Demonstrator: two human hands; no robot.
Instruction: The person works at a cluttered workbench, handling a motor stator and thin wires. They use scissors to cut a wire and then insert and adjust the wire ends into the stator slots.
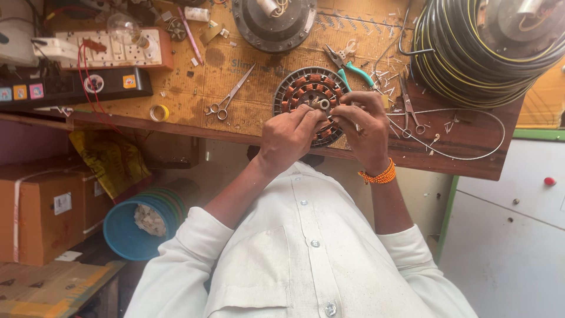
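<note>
Fan stator (306,88) | lying flat, hub axis up | left hand (289,134), right hand (364,129) fingers pinching its near rim

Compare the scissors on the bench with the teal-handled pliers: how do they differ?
The scissors are all bare metal; the pliers have teal grips. The scissors lie left of the wound stator that both hands work on, clear of the left hand; the pliers lie above the right hand, close to it. Both lie flat on the wooden bench, untouched.
</note>
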